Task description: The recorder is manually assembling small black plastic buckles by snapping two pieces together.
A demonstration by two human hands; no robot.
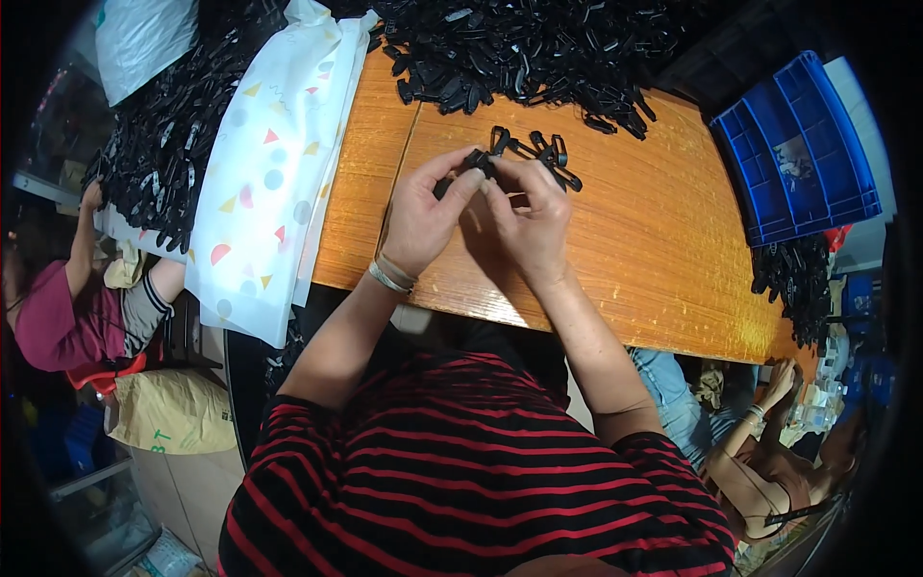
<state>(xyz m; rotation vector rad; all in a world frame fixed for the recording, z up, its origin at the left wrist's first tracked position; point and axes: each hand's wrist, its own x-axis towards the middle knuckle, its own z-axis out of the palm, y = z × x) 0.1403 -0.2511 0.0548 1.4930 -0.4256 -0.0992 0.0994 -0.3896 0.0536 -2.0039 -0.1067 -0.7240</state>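
Observation:
My left hand (pixel 426 213) and my right hand (pixel 530 213) meet over the wooden table, fingertips and thumbs pressed together. Between them they pinch a small black plastic part (pixel 479 163); its exact kind is partly covered by my fingers. Just beyond my right hand lie several loose black loop-shaped plastic pieces (pixel 560 152), apart from the bigger heap. That large heap of similar black parts (pixel 519 53) spreads across the far side of the table (pixel 635 221).
Left of my hands, a white sheet with coloured shapes (pixel 264 183) hangs over the table edge. A blue plastic crate (pixel 803 154) stands at the right, with more black parts (pixel 793 274) below it. A person in maroon (pixel 72 308) sits left; another person (pixel 769 471) sits right.

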